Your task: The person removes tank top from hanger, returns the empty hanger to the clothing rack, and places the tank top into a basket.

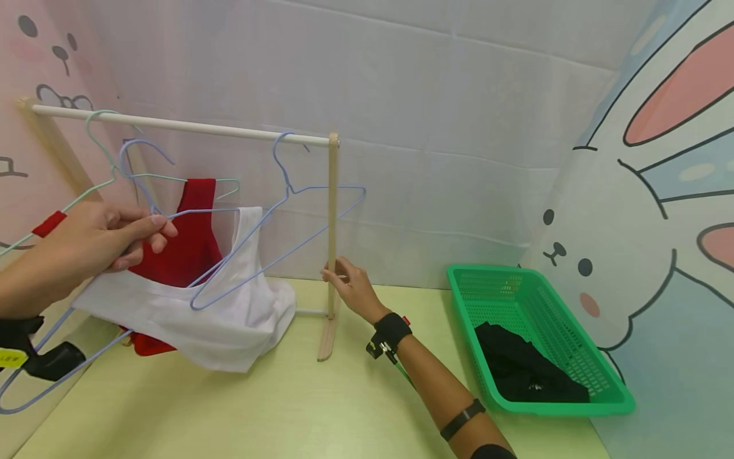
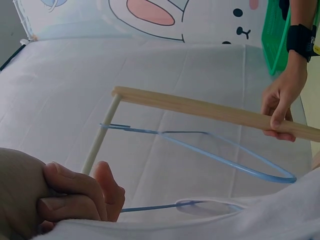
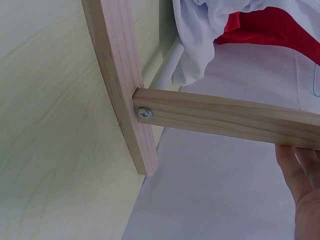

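Note:
My left hand [image 1: 115,236] pinches a blue clothes hanger [image 1: 201,210] just below its hook, which is off the rail and in front of it. A white sleeveless top [image 1: 223,331] hangs on that hanger, one strap over its shoulder. Lower right, my right hand [image 1: 355,290] grips the wooden upright [image 1: 332,210] of a small clothes rack; the right wrist view shows its fingers against that post [image 3: 225,117]. Behind the white top, a red sleeveless garment [image 1: 192,236], partly hidden, hangs from a green hanger on the rail [image 1: 201,127].
Another blue hanger [image 1: 309,187], without clothing, hangs at the rail's right end. A green plastic basket [image 1: 459,319] holding a black garment [image 1: 516,363] stands on the table [image 1: 321,408] to the right. Walls with cartoon prints close in the sides.

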Demonstrator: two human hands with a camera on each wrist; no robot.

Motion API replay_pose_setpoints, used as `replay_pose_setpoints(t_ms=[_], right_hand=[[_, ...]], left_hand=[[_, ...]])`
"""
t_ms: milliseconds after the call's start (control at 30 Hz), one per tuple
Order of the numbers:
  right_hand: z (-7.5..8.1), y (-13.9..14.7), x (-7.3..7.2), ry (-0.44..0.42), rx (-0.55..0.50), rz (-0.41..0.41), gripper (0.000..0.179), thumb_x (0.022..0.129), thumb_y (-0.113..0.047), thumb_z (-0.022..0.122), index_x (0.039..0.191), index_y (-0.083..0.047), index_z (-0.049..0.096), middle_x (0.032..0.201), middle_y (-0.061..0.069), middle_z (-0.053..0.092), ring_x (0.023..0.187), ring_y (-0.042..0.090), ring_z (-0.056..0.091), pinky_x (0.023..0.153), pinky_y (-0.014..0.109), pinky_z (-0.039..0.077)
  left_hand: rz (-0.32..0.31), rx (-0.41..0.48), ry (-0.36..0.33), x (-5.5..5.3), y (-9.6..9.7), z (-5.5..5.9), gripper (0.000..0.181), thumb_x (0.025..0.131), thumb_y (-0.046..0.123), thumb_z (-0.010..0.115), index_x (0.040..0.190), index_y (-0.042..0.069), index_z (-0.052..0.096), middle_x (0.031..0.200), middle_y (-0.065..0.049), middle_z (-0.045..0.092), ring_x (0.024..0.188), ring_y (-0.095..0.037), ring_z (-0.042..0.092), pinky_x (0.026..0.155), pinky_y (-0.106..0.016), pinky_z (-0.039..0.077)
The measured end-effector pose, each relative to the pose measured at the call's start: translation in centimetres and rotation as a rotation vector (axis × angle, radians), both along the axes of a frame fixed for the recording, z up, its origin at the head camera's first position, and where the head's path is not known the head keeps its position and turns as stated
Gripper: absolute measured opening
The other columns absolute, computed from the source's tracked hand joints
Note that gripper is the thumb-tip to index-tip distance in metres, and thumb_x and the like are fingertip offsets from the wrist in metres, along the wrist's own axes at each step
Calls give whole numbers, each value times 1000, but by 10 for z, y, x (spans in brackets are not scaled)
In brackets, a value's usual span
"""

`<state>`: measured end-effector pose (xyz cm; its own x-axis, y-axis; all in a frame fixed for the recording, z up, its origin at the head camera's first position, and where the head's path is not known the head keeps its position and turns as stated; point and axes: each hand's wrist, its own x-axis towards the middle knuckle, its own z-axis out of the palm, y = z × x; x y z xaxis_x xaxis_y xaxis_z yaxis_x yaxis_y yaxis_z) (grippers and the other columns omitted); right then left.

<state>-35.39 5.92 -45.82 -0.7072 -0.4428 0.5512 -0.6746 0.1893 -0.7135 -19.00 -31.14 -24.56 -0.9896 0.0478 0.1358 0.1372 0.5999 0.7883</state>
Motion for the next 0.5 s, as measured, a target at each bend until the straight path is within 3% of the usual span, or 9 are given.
replay_pose_setpoints(t_ms=[100,333,500], right_hand=[[-1,0,0,-10,-5,3,12,109,-11,63,114,-1,66,108,19,78,102,33,77,89,35,63],[-2,-1,0,-14,-16,9,11,109,-11,63,114,-1,67,107,19,78,102,35,77,88,37,64],[-2,0,-1,-4,-23,9,11,110,-11,63,114,-2,67,106,19,78,101,34,77,88,38,64]], left_hand=[[18,-22,-5,5,0,-4,35,113,36,57,115,4,71,85,-6,66,54,-19,50,49,-28,44],[18,-53,15,18,7,-14,37,115,27,54,124,-6,66,85,-3,67,52,-20,47,48,-31,40],[8,-14,32,23,8,-21,30,114,24,56,117,-3,68,83,-4,67,51,-19,48,48,-32,40]])
